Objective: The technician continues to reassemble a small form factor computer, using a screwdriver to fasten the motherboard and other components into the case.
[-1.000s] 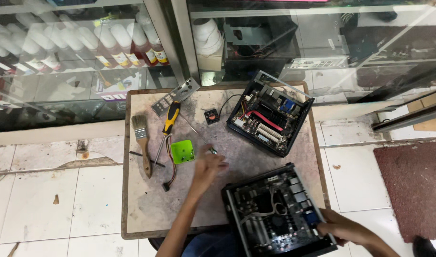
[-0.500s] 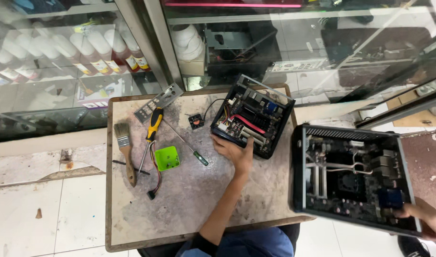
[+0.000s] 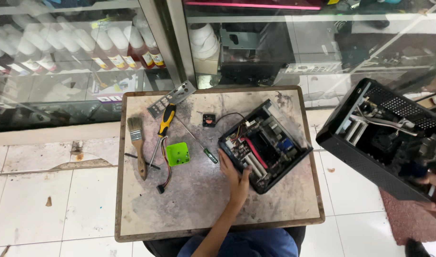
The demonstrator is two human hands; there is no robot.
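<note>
The right hand (image 3: 432, 195) has swung the black case (image 3: 384, 138) off the table (image 3: 203, 209); the left hand (image 3: 234, 173) reached the open computer (image 3: 265, 140).

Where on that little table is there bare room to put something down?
The near half of the table is bare, from the green tray down to the front edge, left of the left hand. The far side is crowded: paintbrush, screwdrivers, small fan, open computer case.

Upper left of the frame, behind the glass, a row of white plastic bottles (image 3: 75, 40) leans on a shelf, each with a small label (image 3: 114, 61) in white, red and yellow; below them lies a flat white printed card (image 3: 109, 90)
</note>
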